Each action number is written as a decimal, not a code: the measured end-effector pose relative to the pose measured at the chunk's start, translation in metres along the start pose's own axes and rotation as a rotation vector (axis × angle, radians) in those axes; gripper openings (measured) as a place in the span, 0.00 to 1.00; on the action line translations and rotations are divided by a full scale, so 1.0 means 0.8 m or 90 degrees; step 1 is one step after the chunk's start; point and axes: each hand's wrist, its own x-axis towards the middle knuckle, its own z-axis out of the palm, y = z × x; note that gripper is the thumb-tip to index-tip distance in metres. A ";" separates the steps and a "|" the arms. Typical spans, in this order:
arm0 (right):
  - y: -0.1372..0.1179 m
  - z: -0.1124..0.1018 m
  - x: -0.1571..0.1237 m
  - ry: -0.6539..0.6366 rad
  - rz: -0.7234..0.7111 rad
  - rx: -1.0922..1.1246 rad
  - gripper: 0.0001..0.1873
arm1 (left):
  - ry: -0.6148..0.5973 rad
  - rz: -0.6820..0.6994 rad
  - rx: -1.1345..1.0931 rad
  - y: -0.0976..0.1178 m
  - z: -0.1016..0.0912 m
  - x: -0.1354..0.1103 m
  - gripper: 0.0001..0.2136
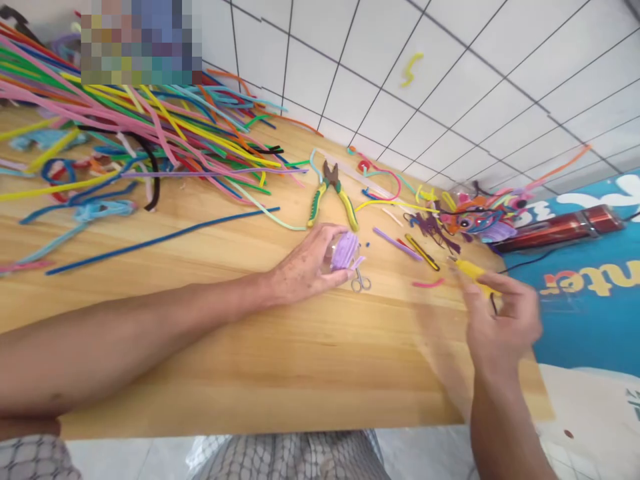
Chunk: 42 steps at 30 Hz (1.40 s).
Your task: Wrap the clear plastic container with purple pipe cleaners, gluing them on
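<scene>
My left hand [307,263] rests on the wooden table [280,360] with its fingers curled round a small purple coiled pipe-cleaner piece [345,251]. My right hand [503,319] hovers over the table's right edge, blurred by motion, its fingers closed on a yellow-handled tool [473,270]. Tiny scissors [360,282] lie just right of my left hand. Green-and-yellow pliers [333,193] lie beyond it.
A big heap of coloured pipe cleaners [140,133] covers the table's far left. A yellow-black cutter [421,251], loose purple and pink bits and a colourful pipe-cleaner figure [477,217] sit at the right. A red cylinder [560,230] lies on a blue mat [590,313].
</scene>
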 end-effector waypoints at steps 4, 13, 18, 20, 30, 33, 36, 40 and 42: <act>-0.111 0.064 -0.004 -0.127 -0.174 0.106 0.09 | 0.007 -0.007 -0.015 0.000 0.001 0.000 0.30; -0.143 0.128 -0.021 -0.140 -0.332 0.162 0.25 | 0.004 -0.006 -0.043 -0.003 0.002 0.001 0.27; -0.143 0.119 -0.010 -0.144 -0.364 0.150 0.29 | 0.002 -0.002 -0.045 -0.001 0.001 0.001 0.27; -0.145 0.116 -0.002 -0.150 -0.381 0.139 0.28 | 0.000 0.004 -0.042 -0.001 0.001 0.001 0.26; -0.145 0.121 0.016 -0.156 -0.411 0.115 0.22 | 0.007 0.007 -0.045 0.001 0.002 0.003 0.26; -0.147 0.125 0.015 -0.153 -0.417 0.136 0.23 | 0.009 0.005 -0.050 0.000 0.002 0.003 0.26; -0.148 0.127 0.014 -0.154 -0.423 0.142 0.22 | 0.011 0.011 -0.054 0.000 0.003 0.003 0.25; -0.148 0.128 0.012 -0.140 -0.421 0.149 0.22 | 0.008 0.009 -0.052 0.000 0.003 0.003 0.25; -0.147 0.129 0.011 -0.133 -0.416 0.140 0.23 | 0.006 0.006 -0.050 0.000 0.003 0.003 0.25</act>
